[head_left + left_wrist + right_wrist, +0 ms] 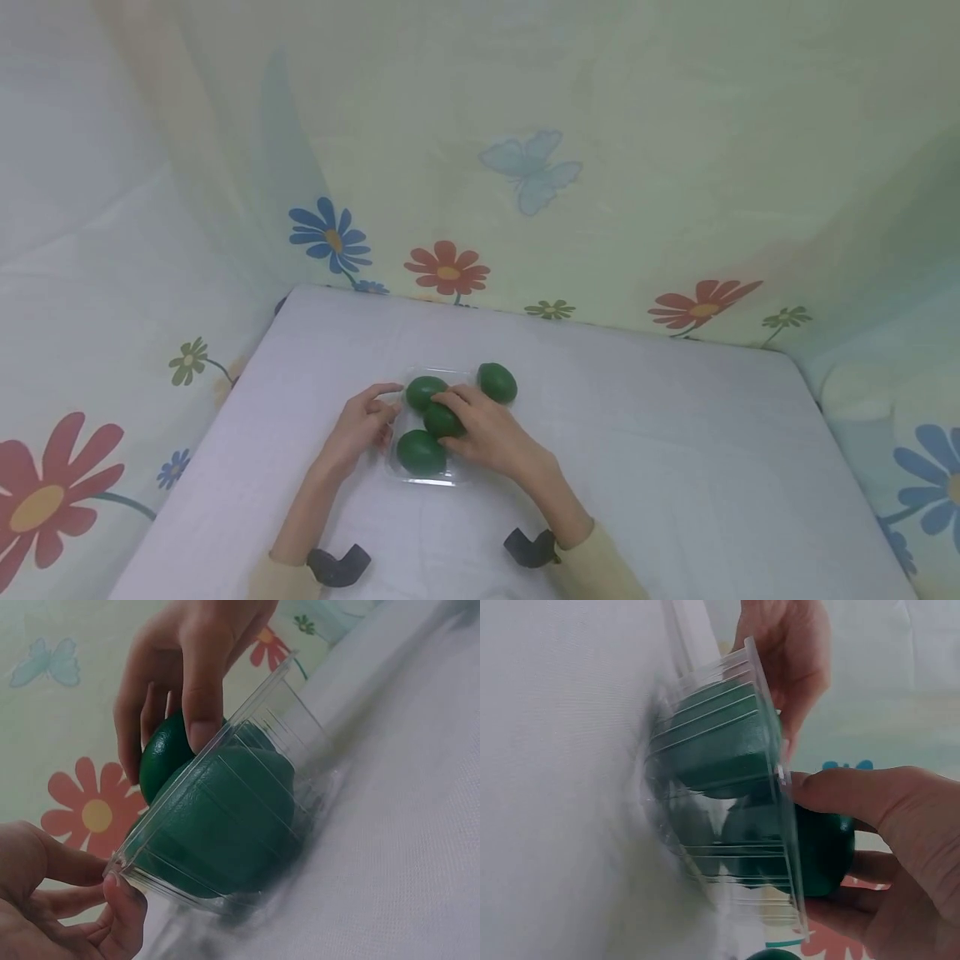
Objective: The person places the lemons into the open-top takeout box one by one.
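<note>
A clear plastic tray (pixel 427 482) sits on the white table in front of me. My left hand (pixel 360 429) pinches its left rim between thumb and fingers, seen close up in the left wrist view. My right hand (pixel 491 433) grips a dark green lime (pixel 443 421), fingers curled round it, partly above the tray's rim. Two more limes lie in the tray, a far lime (pixel 425 391) and a near lime (pixel 422 453). Through the tray's ribbed wall (pixel 769 735) the limes show in the right wrist view. The right hand hides part of the tray's right side.
Another green lime (pixel 497 382) rests on the table just beyond the tray's far right corner. A white cloth (pixel 675 467) covers the table. Curtains (pixel 600 250) printed with flowers and a butterfly hang round the back and both sides.
</note>
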Motion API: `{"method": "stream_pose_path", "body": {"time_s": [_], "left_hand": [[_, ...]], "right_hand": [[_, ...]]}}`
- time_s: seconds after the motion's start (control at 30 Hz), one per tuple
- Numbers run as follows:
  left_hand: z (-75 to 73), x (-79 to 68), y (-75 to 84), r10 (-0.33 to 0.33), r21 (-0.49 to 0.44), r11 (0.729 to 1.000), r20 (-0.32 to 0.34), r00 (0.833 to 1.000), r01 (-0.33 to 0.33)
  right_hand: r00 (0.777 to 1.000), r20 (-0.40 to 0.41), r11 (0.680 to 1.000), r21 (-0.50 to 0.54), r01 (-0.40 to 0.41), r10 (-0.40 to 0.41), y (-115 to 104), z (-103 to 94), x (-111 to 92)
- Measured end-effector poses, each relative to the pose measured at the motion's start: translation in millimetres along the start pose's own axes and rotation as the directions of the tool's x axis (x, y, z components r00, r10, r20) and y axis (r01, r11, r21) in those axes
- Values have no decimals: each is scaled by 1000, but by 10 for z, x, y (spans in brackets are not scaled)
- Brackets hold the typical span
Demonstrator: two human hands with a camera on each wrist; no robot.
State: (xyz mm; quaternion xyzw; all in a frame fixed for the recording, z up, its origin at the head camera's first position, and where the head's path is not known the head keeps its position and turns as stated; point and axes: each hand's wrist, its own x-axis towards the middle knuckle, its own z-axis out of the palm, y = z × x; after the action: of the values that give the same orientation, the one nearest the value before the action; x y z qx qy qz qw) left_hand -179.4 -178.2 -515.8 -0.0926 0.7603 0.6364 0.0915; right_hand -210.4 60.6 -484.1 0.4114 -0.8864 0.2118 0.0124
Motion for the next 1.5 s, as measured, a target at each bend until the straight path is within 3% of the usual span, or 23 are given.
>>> {"method": "stream_pose_path", "body": {"time_s": [0.33, 0.57, 0.7, 0.87, 1.07, 1.13, 1.37, 1.5], "left_hand": [[-70, 0, -15, 6, 14, 1000, -21, 1000, -6], [-42, 7, -14, -9, -2, 1000, -21, 1000, 9], [-38, 13, -22, -8, 13, 1000, -22, 1000, 8], [-41, 20, -30, -9, 17, 1000, -23, 1000, 9], [-26, 14, -37, -6, 0, 1000, -13, 1000, 6], [-16, 15, -41, -7, -8, 1000, -9, 1000, 7], [6, 21, -43, -5, -4, 1000, -6, 1000, 5], [12, 27, -48, -2, 8, 1000, -8, 1000, 2]], "right_hand": [[997, -52, 998, 33, -46, 48, 0, -274, -65], [981, -109, 985, 72, -154, 161, 214, -448, -126], [967, -87, 969, 72, -234, 240, 364, -475, -122], [951, 7, 950, 51, -309, 309, 574, -370, -61], [929, 88, 925, 98, -368, 360, 776, -134, 77], [929, 90, 925, 100, -367, 359, 817, -55, 120], [961, 30, 960, 46, -275, 274, 845, 123, 171], [964, -5, 962, 65, -265, 266, 836, 159, 161]]}}
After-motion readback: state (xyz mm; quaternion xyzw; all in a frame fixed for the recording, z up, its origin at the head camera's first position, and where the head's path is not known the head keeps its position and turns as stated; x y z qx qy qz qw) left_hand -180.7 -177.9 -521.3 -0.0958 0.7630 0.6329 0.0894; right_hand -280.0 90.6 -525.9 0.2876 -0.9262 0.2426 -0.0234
